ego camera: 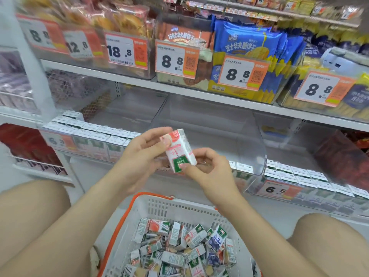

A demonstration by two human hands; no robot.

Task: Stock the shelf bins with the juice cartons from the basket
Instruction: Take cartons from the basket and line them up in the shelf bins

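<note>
A small pink-and-white juice carton (180, 149) with a green label is held up in front of the shelf, tilted. My left hand (143, 148) pinches its upper end with thumb and fingers. My right hand (207, 166) pinches its lower end. Below them a white basket (171, 206) with an orange rim holds several loose cartons (185, 248) in a jumble. Behind my hands stands a clear shelf bin (257, 144) that looks empty. A bin on the left (93, 134) and one on the right (311, 182) hold rows of upright cartons.
The shelf above carries clear bins of biscuit packs with orange price tags (176, 58). A white shelf upright (30, 56) stands at the left. My knees flank the basket at the lower left and lower right.
</note>
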